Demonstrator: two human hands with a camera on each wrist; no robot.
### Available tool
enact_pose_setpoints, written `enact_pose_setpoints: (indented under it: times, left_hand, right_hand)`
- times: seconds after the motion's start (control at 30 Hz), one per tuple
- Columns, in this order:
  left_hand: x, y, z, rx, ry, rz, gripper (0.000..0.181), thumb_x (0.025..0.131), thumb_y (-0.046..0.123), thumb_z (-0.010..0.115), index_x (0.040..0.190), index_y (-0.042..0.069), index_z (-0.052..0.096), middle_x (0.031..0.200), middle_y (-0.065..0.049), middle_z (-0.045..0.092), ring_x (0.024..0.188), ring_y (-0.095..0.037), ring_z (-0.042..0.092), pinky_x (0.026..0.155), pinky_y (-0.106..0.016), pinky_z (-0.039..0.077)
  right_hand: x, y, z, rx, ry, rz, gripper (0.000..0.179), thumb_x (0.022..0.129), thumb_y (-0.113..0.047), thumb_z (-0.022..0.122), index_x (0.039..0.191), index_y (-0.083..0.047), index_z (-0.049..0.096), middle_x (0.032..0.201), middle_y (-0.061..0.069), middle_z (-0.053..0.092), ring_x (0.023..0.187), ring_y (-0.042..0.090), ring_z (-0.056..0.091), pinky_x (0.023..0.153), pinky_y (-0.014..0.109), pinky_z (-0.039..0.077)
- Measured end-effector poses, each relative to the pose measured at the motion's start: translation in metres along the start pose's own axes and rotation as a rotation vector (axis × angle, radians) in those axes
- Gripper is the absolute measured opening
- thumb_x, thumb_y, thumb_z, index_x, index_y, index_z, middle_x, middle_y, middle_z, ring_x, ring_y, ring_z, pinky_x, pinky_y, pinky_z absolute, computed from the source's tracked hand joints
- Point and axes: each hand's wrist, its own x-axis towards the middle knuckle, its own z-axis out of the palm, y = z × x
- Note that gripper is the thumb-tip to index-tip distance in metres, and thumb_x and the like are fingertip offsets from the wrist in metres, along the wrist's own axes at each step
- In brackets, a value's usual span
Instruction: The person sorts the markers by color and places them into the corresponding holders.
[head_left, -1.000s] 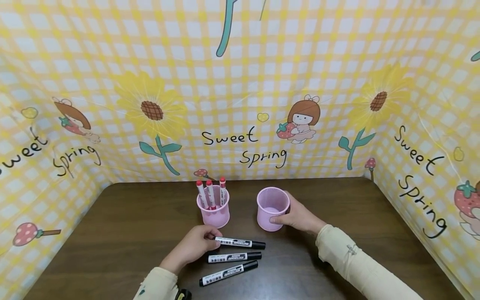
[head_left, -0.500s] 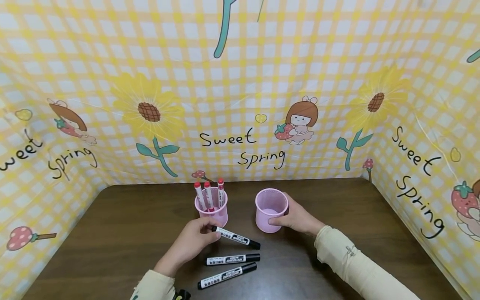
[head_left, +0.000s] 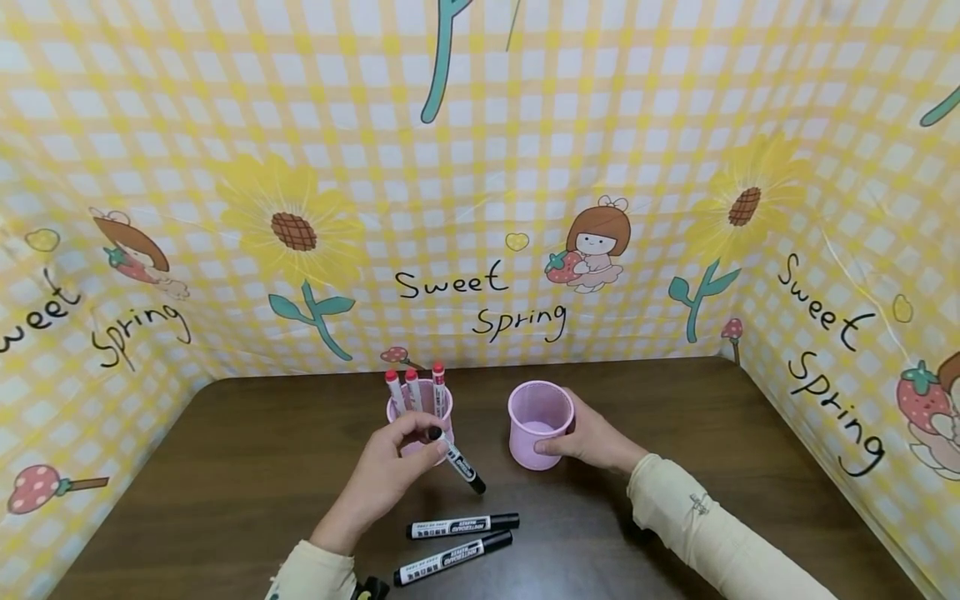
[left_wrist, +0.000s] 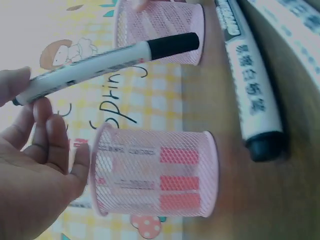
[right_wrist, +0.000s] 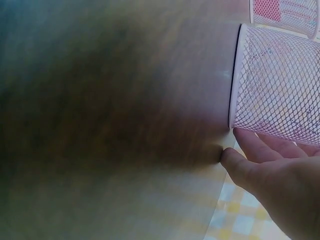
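My left hand (head_left: 386,467) pinches a black-capped whiteboard marker (head_left: 463,467) by its rear end between thumb and fingers. The marker slants, cap end down to the right, in front of the left pink mesh pen cup (left_wrist: 155,172). Three red-capped markers (head_left: 438,390) stand in that cup; the hand partly hides it in the head view. My right hand (head_left: 596,437) grips the right pink mesh pen cup (head_left: 525,450), thumb on its front and fingers round the far side. Nothing shows inside this upright cup.
Two more black whiteboard markers, an upper one (head_left: 461,526) and a lower one (head_left: 452,559), lie on the brown wooden table (head_left: 225,475) in front of the cups. A yellow checked cloth (head_left: 480,183) walls the table at the back and both sides.
My left hand has lifted the black marker off the table, moved it up toward the left cup and tilted it more steeply. The right hand stays on its cup.
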Motion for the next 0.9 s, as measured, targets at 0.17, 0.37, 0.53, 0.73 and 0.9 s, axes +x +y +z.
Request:
enact_pose_setpoints:
  times: [0.17, 0.37, 0.53, 0.73, 0.9]
  left_hand:
    - [0.005, 0.014, 0.004, -0.024, 0.035, 0.088, 0.019, 0.092, 0.011, 0.074, 0.11, 0.007, 0.072, 0.096, -0.006, 0.064, 0.09, -0.017, 0.057, 0.075, -0.027, 0.05]
    - [0.016, 0.034, 0.011, -0.036, 0.041, 0.186, 0.017, 0.091, 0.012, 0.075, 0.107, 0.011, 0.072, 0.096, -0.003, 0.063, 0.09, -0.018, 0.058, 0.077, -0.029, 0.049]
    - [0.03, 0.051, 0.018, -0.066, 0.045, 0.241, 0.017, 0.09, 0.011, 0.076, 0.106, 0.012, 0.072, 0.094, -0.003, 0.061, 0.086, -0.02, 0.056, 0.073, -0.028, 0.046]
    - [0.056, 0.07, 0.031, -0.128, 0.043, 0.248, 0.021, 0.09, 0.011, 0.077, 0.11, 0.007, 0.072, 0.09, -0.008, 0.063, 0.081, -0.019, 0.056, 0.068, -0.026, 0.046]
    - [0.083, 0.076, 0.046, -0.082, 0.051, 0.229, 0.024, 0.09, 0.016, 0.078, 0.111, 0.008, 0.073, 0.09, -0.005, 0.062, 0.081, -0.02, 0.056, 0.067, -0.029, 0.046]
  right_hand:
    - [0.001, 0.0, 0.0, 0.017, -0.015, -0.038, 0.083, 0.075, -0.016, 0.09, 0.142, -0.003, 0.043, 0.132, 0.017, 0.057, 0.119, 0.034, 0.055, 0.098, 0.041, 0.045]
    - [0.0, 0.0, 0.0, 0.009, -0.008, -0.046, 0.084, 0.074, -0.018, 0.09, 0.142, -0.003, 0.044, 0.132, 0.017, 0.057, 0.119, 0.035, 0.055, 0.098, 0.043, 0.044]
    - [0.0, 0.003, 0.0, 0.024, -0.021, -0.043, 0.084, 0.075, -0.018, 0.09, 0.143, -0.003, 0.042, 0.134, 0.018, 0.056, 0.12, 0.036, 0.054, 0.099, 0.046, 0.043]
    - [0.0, 0.001, 0.0, 0.063, -0.036, -0.043, 0.083, 0.077, -0.014, 0.088, 0.144, -0.002, 0.041, 0.135, 0.02, 0.054, 0.121, 0.039, 0.053, 0.1, 0.046, 0.042]
    - [0.002, 0.002, 0.0, 0.069, -0.039, -0.052, 0.08, 0.078, -0.014, 0.087, 0.143, -0.003, 0.042, 0.133, 0.017, 0.056, 0.121, 0.039, 0.053, 0.103, 0.051, 0.041]
